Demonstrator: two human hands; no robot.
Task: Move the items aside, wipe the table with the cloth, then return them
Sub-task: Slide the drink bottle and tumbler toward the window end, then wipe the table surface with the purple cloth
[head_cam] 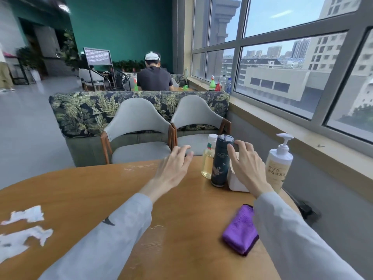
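Note:
At the far right of the round wooden table (84,190) stand a dark patterned flask (221,160), a small bottle of yellow liquid (208,160) behind it, a white box (235,181) and a white pump bottle (279,164). My right hand (247,166) hovers open over the white box, thumb close to the flask, holding nothing. To the left of the flask, fingers spread above the table's far edge, is my left hand (174,166), also holding nothing. A folded purple cloth (241,231) lies near the right edge beside my right sleeve.
Torn white paper scraps (24,229) lie on the table's left side. Two grey chairs (139,130) stand across the table in front of a leaf-patterned sofa back. A window sill (282,126) runs along the right. A person sits facing away at a table beyond.

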